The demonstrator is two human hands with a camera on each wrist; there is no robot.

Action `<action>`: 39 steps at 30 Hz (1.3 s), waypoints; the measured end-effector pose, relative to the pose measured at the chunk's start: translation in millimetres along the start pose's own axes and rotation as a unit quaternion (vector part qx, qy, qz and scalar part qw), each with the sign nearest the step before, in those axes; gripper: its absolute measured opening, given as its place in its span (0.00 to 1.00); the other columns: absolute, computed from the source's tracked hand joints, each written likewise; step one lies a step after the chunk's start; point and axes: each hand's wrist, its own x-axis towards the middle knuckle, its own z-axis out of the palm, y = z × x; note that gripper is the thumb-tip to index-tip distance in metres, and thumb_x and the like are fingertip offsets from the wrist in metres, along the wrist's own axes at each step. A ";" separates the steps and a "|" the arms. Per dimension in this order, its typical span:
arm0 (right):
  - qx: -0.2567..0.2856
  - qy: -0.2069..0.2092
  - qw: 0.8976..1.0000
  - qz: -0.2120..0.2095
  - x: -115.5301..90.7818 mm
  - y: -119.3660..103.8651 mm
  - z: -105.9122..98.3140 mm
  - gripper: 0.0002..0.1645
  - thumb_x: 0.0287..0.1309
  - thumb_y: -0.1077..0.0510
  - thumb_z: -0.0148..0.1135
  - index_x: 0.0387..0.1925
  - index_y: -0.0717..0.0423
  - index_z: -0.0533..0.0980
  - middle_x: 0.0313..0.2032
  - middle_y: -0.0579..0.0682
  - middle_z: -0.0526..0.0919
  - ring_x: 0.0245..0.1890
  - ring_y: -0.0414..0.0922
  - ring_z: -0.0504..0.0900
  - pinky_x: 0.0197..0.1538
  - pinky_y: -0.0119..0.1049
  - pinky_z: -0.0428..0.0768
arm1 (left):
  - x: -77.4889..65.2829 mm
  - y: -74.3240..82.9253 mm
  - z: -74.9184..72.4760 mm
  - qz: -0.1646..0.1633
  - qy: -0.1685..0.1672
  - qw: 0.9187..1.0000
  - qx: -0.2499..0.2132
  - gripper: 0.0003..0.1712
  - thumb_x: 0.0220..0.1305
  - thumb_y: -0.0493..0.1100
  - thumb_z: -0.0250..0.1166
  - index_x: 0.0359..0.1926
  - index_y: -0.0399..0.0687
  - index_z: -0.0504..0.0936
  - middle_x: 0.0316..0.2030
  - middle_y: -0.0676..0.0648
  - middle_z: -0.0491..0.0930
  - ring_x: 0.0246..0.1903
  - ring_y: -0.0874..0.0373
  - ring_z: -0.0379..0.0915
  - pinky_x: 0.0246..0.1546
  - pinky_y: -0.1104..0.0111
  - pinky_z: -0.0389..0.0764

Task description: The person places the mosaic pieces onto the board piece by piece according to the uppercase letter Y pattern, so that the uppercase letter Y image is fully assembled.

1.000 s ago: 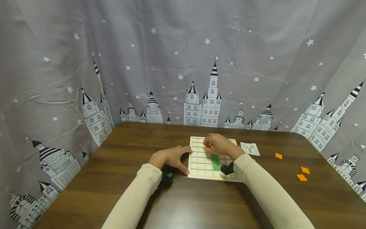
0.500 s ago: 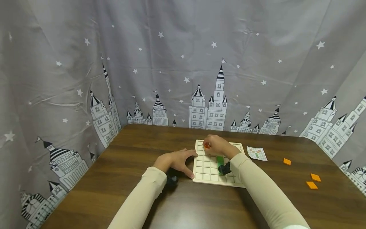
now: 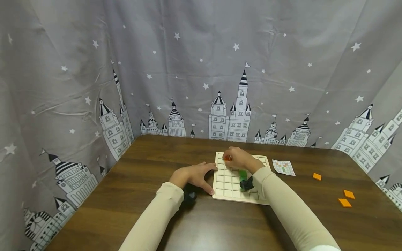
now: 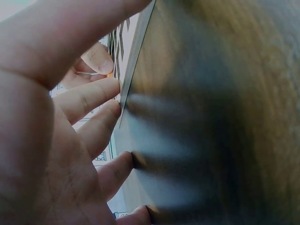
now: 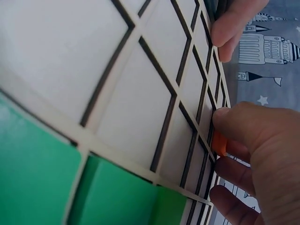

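Note:
A pale wooden grid board (image 3: pixel 227 193) lies on the table, its cells framed by raised strips. My right hand (image 3: pixel 239 158) is over the board's far part and pinches an orange square tile (image 5: pixel 219 142) between thumb and fingers, right at the grid. Green tiles (image 5: pixel 119 192) fill a column of cells nearer me, partly hidden by the right wrist's black camera. My left hand (image 3: pixel 196 176) spreads along the board's left edge, thumb near the front corner; in the left wrist view its fingertips (image 4: pixel 112 107) touch the edge and the tabletop.
Right of the board lies a small printed card (image 3: pixel 283 167) with a coloured grid pattern. Further right are three loose orange tiles, the closest to the card being one tile (image 3: pixel 317 176). A grey curtain (image 3: pixel 188 52) with castles hangs behind the brown table (image 3: pixel 150 157).
The head view has shifted, so the scene sits a little further right and lower. The right hand has moved slightly left over the board with the orange tile; the left hand stays at the edge.

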 end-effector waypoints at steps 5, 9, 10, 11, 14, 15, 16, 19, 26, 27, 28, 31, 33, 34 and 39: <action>-0.003 0.006 1.000 0.003 -0.6 0.0 -0.8 0.08 0.63 0.62 0.68 0.43 0.59 0.84 0.39 0.49 0.80 0.37 0.43 0.78 0.42 0.38 0.80 | 0.8 1.6 -0.4 0.000 0.004 1.000 0.000 0.52 0.50 0.58 0.81 0.73 0.54 0.66 0.75 0.48 0.59 0.75 0.35 0.45 0.71 0.45 0.54; -0.006 0.007 1.000 0.010 -2.0 -0.6 -1.9 0.08 0.63 0.61 0.69 0.42 0.60 0.85 0.38 0.49 0.81 0.37 0.44 0.78 0.42 0.39 0.80 | 1.2 2.8 -0.6 0.001 0.005 1.000 0.003 0.52 0.50 0.58 0.81 0.73 0.54 0.66 0.75 0.48 0.59 0.75 0.36 0.45 0.71 0.45 0.54; -0.006 0.007 1.000 0.013 -2.4 -0.8 -2.0 0.08 0.63 0.61 0.69 0.42 0.60 0.85 0.38 0.49 0.81 0.38 0.44 0.78 0.43 0.39 0.80 | 1.3 3.2 -0.8 0.001 0.005 1.000 0.003 0.52 0.50 0.58 0.80 0.73 0.54 0.66 0.75 0.48 0.59 0.75 0.36 0.45 0.71 0.45 0.54; -0.005 0.007 1.000 0.016 -2.9 -0.9 -2.0 0.08 0.63 0.61 0.69 0.43 0.60 0.86 0.38 0.49 0.82 0.39 0.45 0.78 0.44 0.39 0.80 | 1.4 3.6 -0.8 0.001 0.004 1.000 0.003 0.52 0.50 0.58 0.80 0.73 0.54 0.66 0.75 0.48 0.59 0.75 0.36 0.45 0.71 0.45 0.54; -0.005 0.003 1.000 0.027 -3.7 -1.0 -1.6 0.09 0.63 0.61 0.70 0.44 0.59 0.87 0.41 0.50 0.84 0.43 0.46 0.80 0.48 0.40 0.80 | 1.4 5.0 -0.7 -0.003 0.002 1.000 0.004 0.53 0.49 0.59 0.80 0.73 0.54 0.66 0.76 0.48 0.59 0.75 0.37 0.45 0.70 0.43 0.53; -0.005 0.001 0.999 0.033 -4.1 -1.1 -1.4 0.10 0.63 0.61 0.69 0.44 0.59 0.87 0.42 0.50 0.85 0.45 0.47 0.80 0.49 0.41 0.80 | 1.4 5.3 -0.8 -0.005 0.001 1.000 0.004 0.53 0.49 0.59 0.80 0.73 0.55 0.66 0.76 0.49 0.59 0.75 0.37 0.44 0.70 0.42 0.53; -0.006 0.000 0.999 0.038 -4.4 -1.2 -1.3 0.10 0.63 0.61 0.69 0.45 0.59 0.87 0.43 0.50 0.85 0.46 0.47 0.80 0.51 0.41 0.80 | 1.4 5.7 -0.9 -0.007 0.001 1.000 0.005 0.53 0.49 0.60 0.80 0.73 0.55 0.66 0.76 0.49 0.59 0.75 0.37 0.44 0.70 0.41 0.53; -0.008 0.000 0.999 0.054 -4.5 -2.4 -1.5 0.11 0.63 0.60 0.70 0.46 0.58 0.87 0.44 0.50 0.85 0.48 0.49 0.81 0.53 0.43 0.80 | 1.2 6.4 -1.0 -0.012 0.000 1.000 0.009 0.53 0.49 0.60 0.80 0.74 0.56 0.66 0.76 0.50 0.58 0.76 0.38 0.44 0.70 0.39 0.52; -0.030 -0.005 0.992 0.120 -2.4 -9.2 -0.2 0.13 0.62 0.54 0.71 0.48 0.50 0.88 0.46 0.46 0.83 0.49 0.49 0.82 0.54 0.47 0.80 | 0.9 5.3 -1.6 -0.011 0.003 1.000 0.012 0.53 0.49 0.60 0.80 0.73 0.56 0.66 0.76 0.50 0.57 0.76 0.38 0.44 0.70 0.40 0.52; -0.032 -0.006 0.991 0.126 -2.1 -10.2 0.0 0.13 0.62 0.54 0.71 0.49 0.49 0.88 0.47 0.46 0.83 0.50 0.49 0.82 0.54 0.48 0.80 | 0.9 5.1 -1.6 -0.010 0.004 1.000 0.011 0.53 0.49 0.60 0.80 0.73 0.56 0.66 0.76 0.49 0.57 0.76 0.38 0.44 0.70 0.40 0.52; -0.034 -0.007 0.991 0.129 -2.0 -11.2 0.2 0.13 0.63 0.54 0.71 0.49 0.49 0.88 0.48 0.47 0.83 0.51 0.49 0.82 0.54 0.48 0.80 | 0.9 4.8 -1.6 -0.010 0.004 1.000 0.011 0.53 0.49 0.60 0.80 0.73 0.56 0.66 0.76 0.49 0.57 0.76 0.38 0.44 0.70 0.40 0.53; -0.040 -0.007 0.992 0.123 -2.1 -12.0 1.9 0.10 0.64 0.56 0.70 0.46 0.49 0.88 0.49 0.47 0.83 0.52 0.48 0.81 0.53 0.47 0.80 | 1.4 4.3 -1.1 -0.008 0.002 1.000 0.010 0.53 0.50 0.60 0.80 0.73 0.56 0.66 0.76 0.49 0.57 0.76 0.37 0.43 0.70 0.40 0.53; -0.046 -0.009 0.993 0.110 -3.7 -11.7 2.7 0.10 0.64 0.56 0.70 0.46 0.50 0.88 0.49 0.48 0.83 0.52 0.48 0.81 0.52 0.47 0.81 | 1.7 4.4 -0.3 -0.009 0.000 1.000 0.009 0.53 0.50 0.60 0.80 0.74 0.56 0.66 0.76 0.50 0.57 0.76 0.37 0.43 0.69 0.39 0.52; -0.047 -0.010 0.993 0.104 -5.0 -11.2 2.7 0.11 0.64 0.55 0.69 0.48 0.50 0.87 0.49 0.49 0.83 0.51 0.48 0.81 0.50 0.47 0.81 | 1.7 4.2 0.2 -0.009 -0.002 1.000 0.008 0.53 0.50 0.60 0.80 0.74 0.55 0.66 0.76 0.50 0.57 0.76 0.37 0.43 0.69 0.38 0.52; -0.023 0.004 0.994 0.108 -17.7 -3.5 -10.3 0.25 0.67 0.52 0.66 0.63 0.55 0.78 0.53 0.55 0.80 0.52 0.53 0.81 0.50 0.51 0.81 | -0.9 1.9 -1.2 -0.012 -0.003 1.000 0.007 0.53 0.50 0.60 0.79 0.74 0.56 0.65 0.77 0.50 0.56 0.76 0.38 0.43 0.70 0.40 0.52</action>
